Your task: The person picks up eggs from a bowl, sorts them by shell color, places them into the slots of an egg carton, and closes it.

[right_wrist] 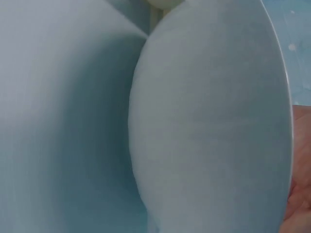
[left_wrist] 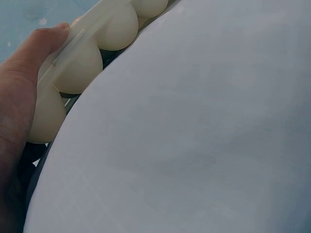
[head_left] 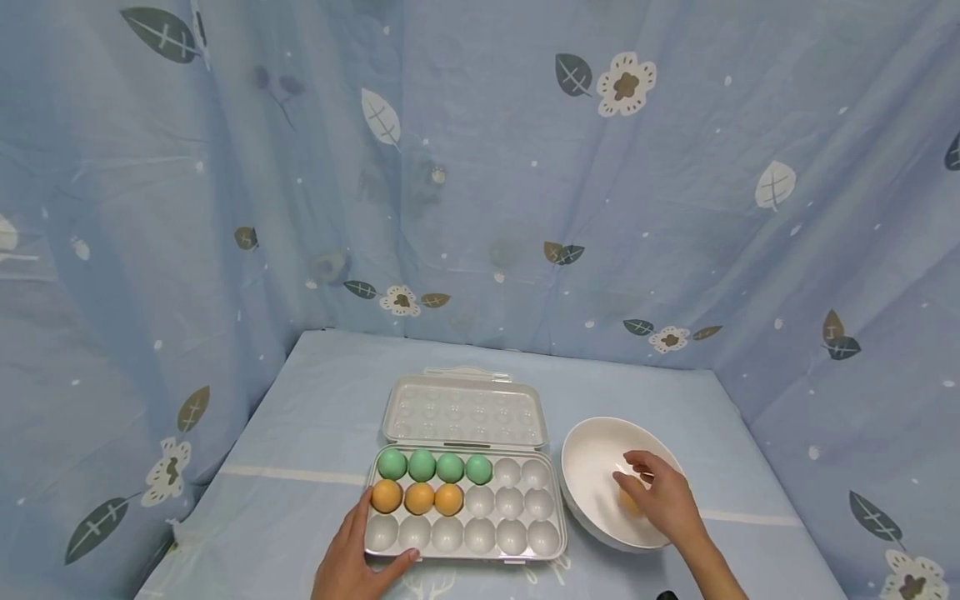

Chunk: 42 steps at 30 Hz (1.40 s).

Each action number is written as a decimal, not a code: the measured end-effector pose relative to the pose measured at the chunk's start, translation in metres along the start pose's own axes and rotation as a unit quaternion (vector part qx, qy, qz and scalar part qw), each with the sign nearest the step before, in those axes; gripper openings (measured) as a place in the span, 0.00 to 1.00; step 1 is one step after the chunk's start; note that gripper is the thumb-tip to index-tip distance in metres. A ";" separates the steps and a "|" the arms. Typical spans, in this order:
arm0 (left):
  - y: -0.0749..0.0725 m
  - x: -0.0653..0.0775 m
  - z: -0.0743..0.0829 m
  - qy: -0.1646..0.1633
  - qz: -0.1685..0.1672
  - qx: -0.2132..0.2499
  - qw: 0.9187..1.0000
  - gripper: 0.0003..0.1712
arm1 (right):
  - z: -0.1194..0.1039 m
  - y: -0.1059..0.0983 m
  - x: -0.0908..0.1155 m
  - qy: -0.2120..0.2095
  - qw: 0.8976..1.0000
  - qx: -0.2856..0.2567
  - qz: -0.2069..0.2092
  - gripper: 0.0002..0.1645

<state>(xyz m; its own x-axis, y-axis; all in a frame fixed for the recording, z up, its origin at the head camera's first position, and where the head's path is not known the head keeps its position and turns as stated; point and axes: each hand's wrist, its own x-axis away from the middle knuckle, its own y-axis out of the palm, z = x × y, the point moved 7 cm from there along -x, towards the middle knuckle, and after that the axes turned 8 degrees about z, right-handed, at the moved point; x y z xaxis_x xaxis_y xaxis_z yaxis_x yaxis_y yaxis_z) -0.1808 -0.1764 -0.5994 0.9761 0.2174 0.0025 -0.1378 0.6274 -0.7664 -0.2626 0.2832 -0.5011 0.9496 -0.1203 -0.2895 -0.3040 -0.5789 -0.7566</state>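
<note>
A clear plastic egg box [head_left: 465,504] lies with its lid [head_left: 465,410] folded back. Several green balls [head_left: 422,465] fill part of its back row, and three orange balls [head_left: 419,498] sit in the middle row. My left hand [head_left: 356,550] holds the box's front left corner, thumb on the front rim and fingers along the left side. In the left wrist view the thumb [left_wrist: 51,39] touches the rim. Inside a white bowl [head_left: 596,454], my right hand [head_left: 663,496] hovers with thumb and forefinger apart. An orange ball [head_left: 631,501] shows partly beneath it.
The bowl stands just right of the box on a light blue cloth-covered table [head_left: 337,375]. Blue patterned curtains [head_left: 480,208] hang behind and at both sides. A small black object [head_left: 667,595] shows at the bottom edge, near the right forearm.
</note>
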 end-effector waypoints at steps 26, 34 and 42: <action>0.000 0.000 -0.001 -0.013 -0.010 -0.002 1.000 0.79 | -0.014 0.043 0.007 0.015 0.993 0.024 -0.111 0.22; -0.001 0.000 -0.001 -0.008 -0.001 0.002 1.000 0.78 | -0.028 0.057 0.005 -0.020 0.993 0.019 -0.117 0.19; 0.000 0.000 -0.001 -0.007 0.003 0.003 1.000 0.78 | -0.027 0.054 0.002 -0.005 0.993 0.003 -0.117 0.21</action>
<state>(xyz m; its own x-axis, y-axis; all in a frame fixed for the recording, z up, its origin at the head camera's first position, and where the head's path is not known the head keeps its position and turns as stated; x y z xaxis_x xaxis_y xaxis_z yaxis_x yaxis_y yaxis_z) -0.1808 -0.1771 -0.5997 0.9728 0.2315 0.0058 -0.1456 0.6307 -0.7622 -0.2747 0.2295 -0.5267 0.9934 0.0253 -0.1121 -0.0761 -0.5859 -0.8068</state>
